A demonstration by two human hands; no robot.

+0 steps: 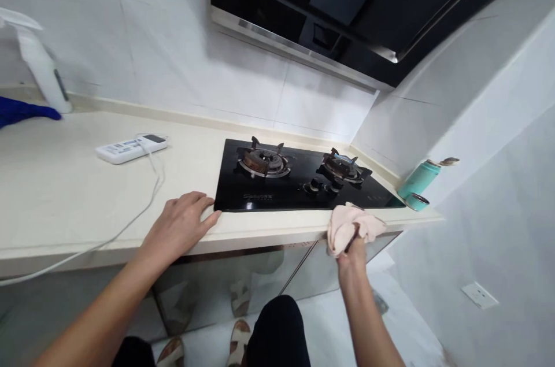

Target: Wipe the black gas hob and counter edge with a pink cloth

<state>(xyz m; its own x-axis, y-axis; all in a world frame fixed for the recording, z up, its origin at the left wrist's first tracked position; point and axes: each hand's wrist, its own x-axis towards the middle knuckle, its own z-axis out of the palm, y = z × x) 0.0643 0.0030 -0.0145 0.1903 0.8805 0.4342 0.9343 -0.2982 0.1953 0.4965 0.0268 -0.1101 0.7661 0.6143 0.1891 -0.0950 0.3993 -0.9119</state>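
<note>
A black glass gas hob (281, 196) with two burners is set in the cream countertop (65, 193). My left hand (184, 222) rests on the counter with its fingers apart, the tips at the hob's near left corner, holding nothing. In my right hand (356, 248) is a pale pink cloth (347, 225), bunched up at the counter's front edge below the right burner (344, 166). The fingers are partly hidden by the cloth. Two control knobs (323, 185) sit between the burners.
A black range hood (295, 14) overhangs the hob. To the left are a white remote-like device (125, 150) with a trailing cable (147, 202), a white spray bottle (43, 72) and a blue cloth (26, 111). A teal canister (418, 180) and its lid (417, 201) stand far right.
</note>
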